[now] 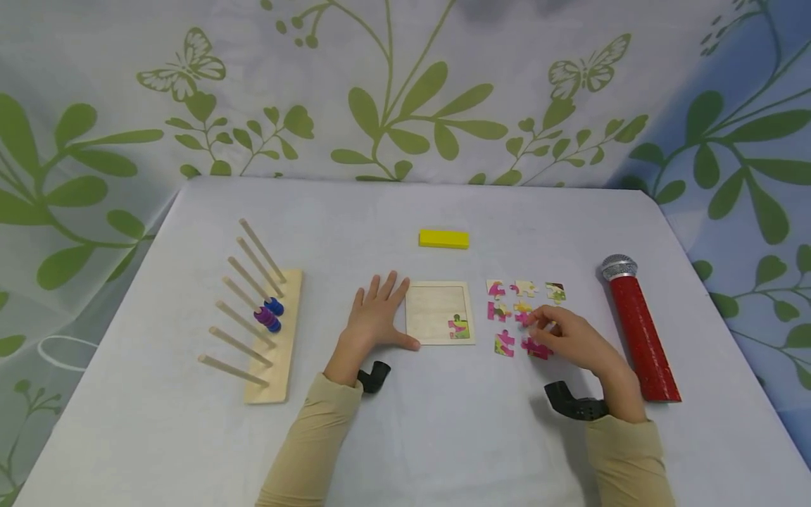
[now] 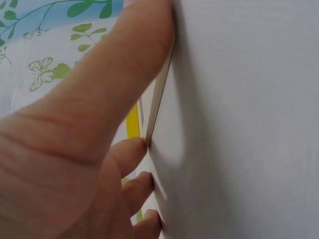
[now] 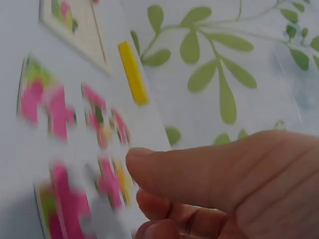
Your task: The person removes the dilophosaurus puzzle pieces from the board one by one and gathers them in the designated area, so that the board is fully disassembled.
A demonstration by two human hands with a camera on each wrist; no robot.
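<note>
My left hand (image 1: 375, 320) lies with fingers spread at the left side of a square wooden puzzle tray (image 1: 437, 285). Its thumb and fingertips touch the tray's edge, which also shows in the left wrist view. One pink and green puzzle piece (image 1: 459, 327) lies in the tray's lower right corner. My right hand (image 1: 573, 339) hovers over several loose jigsaw pieces (image 1: 504, 343) to the right of the tray, its fingers loosely bent. In the right wrist view, the thumb (image 3: 174, 169) stands close to the pink and yellow pieces (image 3: 110, 181), and nothing is seen between thumb and fingers.
At the left stands a wooden peg board (image 1: 291, 317) with slanting pegs, carrying blue and purple beads (image 1: 267, 318). A yellow block (image 1: 443, 239) lies behind the tray. A red toy microphone (image 1: 643, 334) lies to the right of my right hand. Patterned cloth (image 1: 405, 91) hangs behind the table.
</note>
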